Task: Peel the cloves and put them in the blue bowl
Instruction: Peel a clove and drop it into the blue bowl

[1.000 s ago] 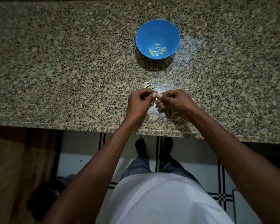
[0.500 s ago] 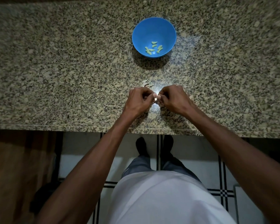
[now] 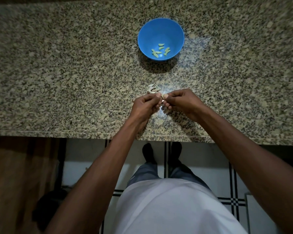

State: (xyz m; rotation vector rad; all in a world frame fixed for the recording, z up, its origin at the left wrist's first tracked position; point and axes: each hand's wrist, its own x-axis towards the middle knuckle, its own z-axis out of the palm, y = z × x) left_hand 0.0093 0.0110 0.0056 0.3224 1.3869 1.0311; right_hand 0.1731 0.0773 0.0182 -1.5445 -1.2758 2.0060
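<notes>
A blue bowl (image 3: 161, 29) stands on the granite counter (image 3: 57, 73) toward the back, with several pale peeled cloves (image 3: 160, 51) lying in its bottom. Nearer the front edge my left hand (image 3: 145, 105) and my right hand (image 3: 181, 101) meet fingertip to fingertip. Both pinch one small pale clove (image 3: 163, 97), which is mostly hidden by my thumbs. A small heap of dry skins (image 3: 153, 89) lies on the counter just beyond my left fingers.
The counter's front edge (image 3: 74, 132) runs across the frame below my wrists. Below it are a tiled floor with dark lines (image 3: 233, 200), my feet and a wooden panel (image 3: 20, 174) at the left.
My hands stay joined on the clove, with only small shifts of the fingers. The bowl and skins have not moved on the counter; the view itself shifted slightly.
</notes>
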